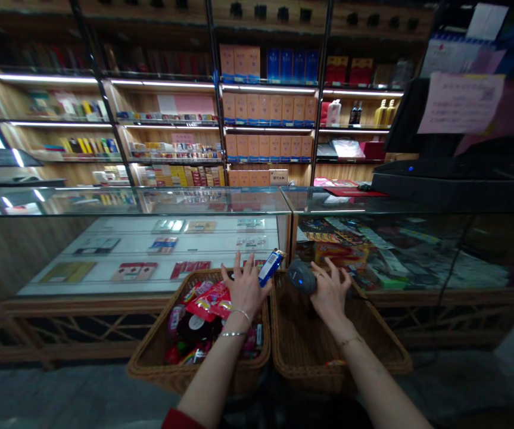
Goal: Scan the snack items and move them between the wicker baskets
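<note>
My left hand (244,292) is over the left wicker basket (149,351), pinching a small blue packet (270,267) by its lower end. A white label with a barcode shows on the packet. Below the hand, shiny red and pink snack packets (209,301) and a round black package (198,328) fill the basket. Above the right wicker basket (395,357), my right hand (332,292) grips a dark barcode scanner (301,277) with a lit blue light. The scanner's head points left, toward the blue packet. Its handle is mostly hidden by my hand.
Behind the baskets stands a glass display counter (221,208) with flat boxes inside. A dark monitor (413,113) with a paper taped on rests on its right end, and a cable (451,280) hangs down there. Lit shelves of boxes (270,107) line the back wall.
</note>
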A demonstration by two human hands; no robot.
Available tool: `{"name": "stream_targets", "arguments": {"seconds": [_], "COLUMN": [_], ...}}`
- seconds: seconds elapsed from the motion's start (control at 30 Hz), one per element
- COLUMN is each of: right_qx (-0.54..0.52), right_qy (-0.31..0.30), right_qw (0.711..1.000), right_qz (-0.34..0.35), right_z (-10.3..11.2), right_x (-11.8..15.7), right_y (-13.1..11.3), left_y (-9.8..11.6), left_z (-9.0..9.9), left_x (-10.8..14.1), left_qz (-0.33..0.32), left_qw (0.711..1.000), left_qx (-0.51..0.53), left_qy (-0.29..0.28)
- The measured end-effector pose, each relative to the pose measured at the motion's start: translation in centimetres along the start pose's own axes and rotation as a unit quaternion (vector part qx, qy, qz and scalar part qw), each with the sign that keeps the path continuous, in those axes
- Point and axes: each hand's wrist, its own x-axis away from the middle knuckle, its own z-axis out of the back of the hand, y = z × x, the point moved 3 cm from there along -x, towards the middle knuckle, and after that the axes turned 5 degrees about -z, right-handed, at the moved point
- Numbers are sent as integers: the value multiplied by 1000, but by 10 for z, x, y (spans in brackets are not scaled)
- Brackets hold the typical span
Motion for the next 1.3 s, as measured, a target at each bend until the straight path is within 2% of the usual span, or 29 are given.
{"name": "stream_targets", "arguments": {"seconds": [0.37, 0.63, 1.0, 1.13, 1.3], "right_qx": [-15, -23, -27, -18, -13], "right_qy": [6, -1, -4, 1, -2], "right_qw": [999, 999, 998, 998, 998], "right_qz": [38, 42, 52, 56, 69], "right_z": [-11, -16, -20, -21, -25], "right_x": [5, 7, 10, 13, 15], "right_y": [-30, -35, -50, -49, -44], "left_y": [-40, -77, -127, -135, -132], "left_z": [18, 34, 50, 48, 44], "left_x": [23, 38, 58, 64, 64], "left_qz": [72, 123, 216, 232, 225], "left_qw": [997, 989, 970, 964, 964], "left_qx": [-41, -80, -116, -127, -140], "left_qy": [3, 26, 7, 9, -9]}}
